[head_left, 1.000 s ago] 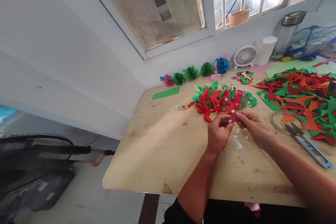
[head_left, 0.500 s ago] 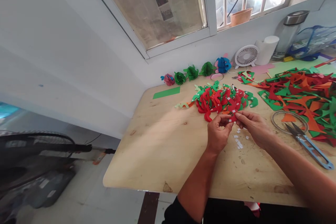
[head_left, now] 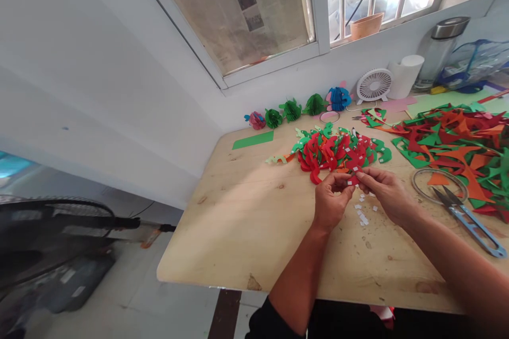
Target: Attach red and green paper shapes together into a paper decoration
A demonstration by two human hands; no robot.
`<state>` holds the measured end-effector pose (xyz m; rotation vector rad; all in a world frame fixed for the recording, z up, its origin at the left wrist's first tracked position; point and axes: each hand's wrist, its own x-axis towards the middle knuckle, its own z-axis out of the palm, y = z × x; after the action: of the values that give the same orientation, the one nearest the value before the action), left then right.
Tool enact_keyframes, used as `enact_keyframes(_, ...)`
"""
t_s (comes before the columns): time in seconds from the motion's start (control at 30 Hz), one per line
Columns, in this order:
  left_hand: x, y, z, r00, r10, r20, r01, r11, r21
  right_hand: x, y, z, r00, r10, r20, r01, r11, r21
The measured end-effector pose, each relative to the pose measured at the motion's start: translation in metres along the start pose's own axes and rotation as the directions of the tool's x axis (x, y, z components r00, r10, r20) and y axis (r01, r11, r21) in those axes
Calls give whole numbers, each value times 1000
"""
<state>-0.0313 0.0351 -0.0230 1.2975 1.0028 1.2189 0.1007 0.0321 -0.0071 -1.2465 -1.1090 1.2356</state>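
The left hand [head_left: 331,202] and right hand [head_left: 385,192] nearly meet, each bent into a pinch; the left forearm [head_left: 301,267] (the steeper one) and right forearm [head_left: 447,251] converge forward.

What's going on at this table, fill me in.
A person is holding a red paper piece bearing small white squares, with the left hand and right hand both at it. Loose white squares lie on the table just below. A pile of red and green cut shapes sits beyond the hands; to the right are paper scraps and blue-handled snips. Paper figures line the wall.
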Motion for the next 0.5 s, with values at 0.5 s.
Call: enact_keyframes(0.5, 3, 10, -3, 990, -104, -95, 83, 976, -201, -3, -1, -1, 999, -10, 52, 15, 995, -98)
